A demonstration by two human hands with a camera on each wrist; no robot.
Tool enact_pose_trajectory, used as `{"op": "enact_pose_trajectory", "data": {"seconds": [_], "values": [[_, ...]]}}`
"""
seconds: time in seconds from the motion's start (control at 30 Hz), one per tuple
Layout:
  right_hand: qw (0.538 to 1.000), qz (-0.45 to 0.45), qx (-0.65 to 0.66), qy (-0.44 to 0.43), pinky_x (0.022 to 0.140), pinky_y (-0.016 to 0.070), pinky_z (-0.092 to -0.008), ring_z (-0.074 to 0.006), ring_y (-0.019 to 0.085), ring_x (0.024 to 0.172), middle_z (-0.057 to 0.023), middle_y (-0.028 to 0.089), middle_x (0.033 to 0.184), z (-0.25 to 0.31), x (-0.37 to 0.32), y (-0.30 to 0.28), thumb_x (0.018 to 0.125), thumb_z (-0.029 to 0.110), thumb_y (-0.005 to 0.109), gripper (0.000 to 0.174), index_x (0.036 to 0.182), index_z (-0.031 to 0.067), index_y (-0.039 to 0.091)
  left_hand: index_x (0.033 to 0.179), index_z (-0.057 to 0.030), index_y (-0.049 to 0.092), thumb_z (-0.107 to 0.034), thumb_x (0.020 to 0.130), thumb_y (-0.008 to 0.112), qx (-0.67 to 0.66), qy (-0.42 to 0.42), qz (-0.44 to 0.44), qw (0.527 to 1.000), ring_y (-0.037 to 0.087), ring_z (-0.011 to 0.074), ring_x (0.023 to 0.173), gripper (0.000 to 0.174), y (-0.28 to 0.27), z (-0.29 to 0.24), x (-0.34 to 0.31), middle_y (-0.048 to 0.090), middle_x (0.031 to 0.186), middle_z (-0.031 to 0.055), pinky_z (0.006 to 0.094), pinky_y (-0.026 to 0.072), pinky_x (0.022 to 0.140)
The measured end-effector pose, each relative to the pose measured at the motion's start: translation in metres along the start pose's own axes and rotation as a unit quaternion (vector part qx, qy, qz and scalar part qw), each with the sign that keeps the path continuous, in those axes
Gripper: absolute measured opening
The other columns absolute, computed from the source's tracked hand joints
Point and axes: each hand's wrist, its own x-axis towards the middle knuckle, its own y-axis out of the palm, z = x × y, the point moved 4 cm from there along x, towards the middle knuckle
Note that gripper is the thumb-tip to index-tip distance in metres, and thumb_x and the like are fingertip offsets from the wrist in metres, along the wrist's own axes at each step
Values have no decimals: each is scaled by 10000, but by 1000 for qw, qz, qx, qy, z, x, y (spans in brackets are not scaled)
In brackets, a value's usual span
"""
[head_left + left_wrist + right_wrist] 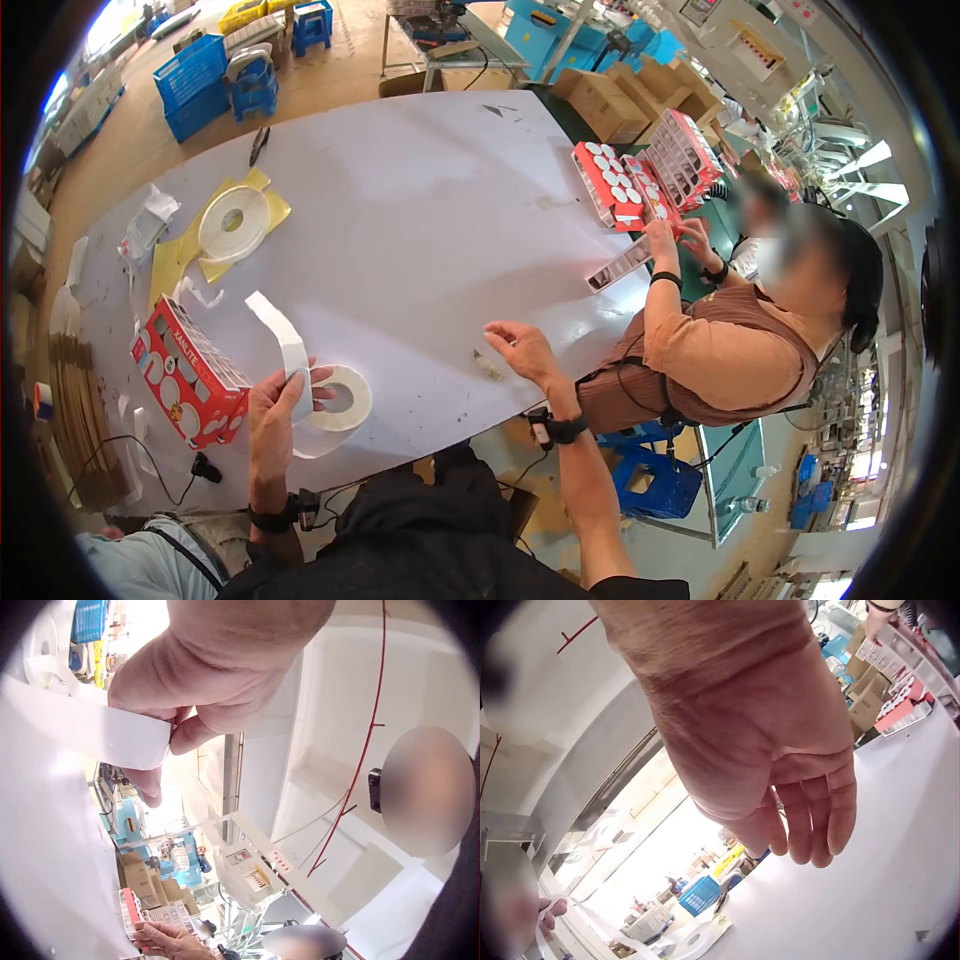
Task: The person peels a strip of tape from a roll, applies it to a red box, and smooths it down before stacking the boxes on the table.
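My left hand (270,405) pinches a white tape strip (277,328) between thumb and fingers. The strip's upper end sticks out beyond the fingers, and more of it curves down beside a white tape roll (360,400), which lies flat on the table just right of this hand. In the left wrist view, the strip (112,735) runs across to the fingertips. Left of that hand stands a red printed box (180,385) with white round pictures. My right hand (528,352) is held over the table with relaxed fingers and nothing in it; in its wrist view the fingers (821,817) hang down.
A second tape roll (235,222) lies on yellow paper, with pliers (260,145) behind it. A small clear piece (487,365) lies near my right hand. At right a person (730,350) handles a tray strip (620,266) beside red boxes (608,185). A cable (150,440) lies front left.
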Motion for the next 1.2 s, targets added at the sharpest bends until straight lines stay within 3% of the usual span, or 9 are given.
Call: {"op": "enact_pose_trajectory", "data": {"seconds": [0.3, 0.5, 0.57, 0.67, 0.73, 0.87, 1.07, 1.13, 1.2], "values": [[999, 1, 43, 14, 839, 572, -333, -185, 725, 900, -90, 780, 992, -43, 66, -49, 987, 276, 712, 323, 1161, 5, 741, 1336, 86, 615, -148, 1078, 541, -1, 9, -29, 1000, 766, 232, 877, 356, 35, 7, 23, 750, 1143, 227, 298, 579, 734], [965, -62, 229, 111, 737, 566, -307, -125, 697, 847, -29, 718, 945, -148, 188, -77, 997, 254, 722, 310, 1205, 26, 734, 1338, 101, 608, -151, 1074, 546, 30, -13, -78, 996, 759, 231, 865, 369, 96, 9, 38, 747, 1141, 233, 296, 584, 734], [944, -169, 253, 131, 759, 587, -377, -211, 741, 835, -83, 763, 955, -224, 248, -87, 953, 293, 748, 322, 1145, 34, 763, 1338, 100, 605, -153, 1074, 548, 26, -23, -78, 996, 757, 235, 869, 370, 125, 15, 46, 746, 1140, 232, 299, 585, 732], [954, -233, -81, 173, 837, 591, -472, -359, 759, 898, -169, 788, 1028, -302, 318, -113, 919, 376, 699, 375, 1068, 41, 777, 1339, 88, 606, -157, 1072, 554, 35, -51, -67, 996, 754, 243, 881, 367, 167, 31, 55, 744, 1143, 229, 305, 585, 731], [958, -191, -126, 172, 903, 569, -508, -433, 727, 1008, -215, 764, 1086, -298, 345, -145, 893, 430, 671, 418, 1045, 59, 788, 1340, 84, 606, -157, 1072, 552, 33, -67, -72, 995, 753, 242, 879, 364, 190, 38, 55, 745, 1140, 226, 306, 584, 736], [962, -186, -179, 92, 923, 554, -494, -404, 707, 1082, -215, 755, 1113, -256, 395, -187, 922, 437, 658, 440, 1116, 54, 757, 1346, 85, 598, -169, 1078, 539, 46, -122, -80, 988, 751, 232, 894, 374, 210, 52, 54, 741, 1156, 222, 314, 581, 766], [956, -259, -126, -45, 867, 557, -437, -369, 743, 963, -237, 765, 1025, -209, 394, -203, 972, 321, 649, 390, 1073, -46, 736, 1357, 90, 595, -142, 1068, 535, 44, -146, -120, 981, 749, 226, 907, 375, 215, 54, 65, 741, 1176, 208, 317, 576, 784], [945, -321, 71, 2, 806, 557, -376, -272, 729, 861, -159, 780, 954, -186, 339, -214, 1008, 299, 633, 389, 1120, -62, 726, 1385, 86, 567, -137, 1063, 531, -4, -152, -117, 981, 742, 232, 930, 394, 210, 75, 98, 728, 1202, 210, 330, 572, 788], [921, -322, 211, 56, 864, 531, -323, -173, 649, 957, -111, 682, 971, -213, 297, -182, 1025, 275, 618, 348, 1164, -36, 688, 1407, 75, 541, -140, 1060, 537, -64, -122, -115, 984, 727, 245, 983, 408, 207, 98, 146, 715, 1215, 205, 345, 561, 817]]}}
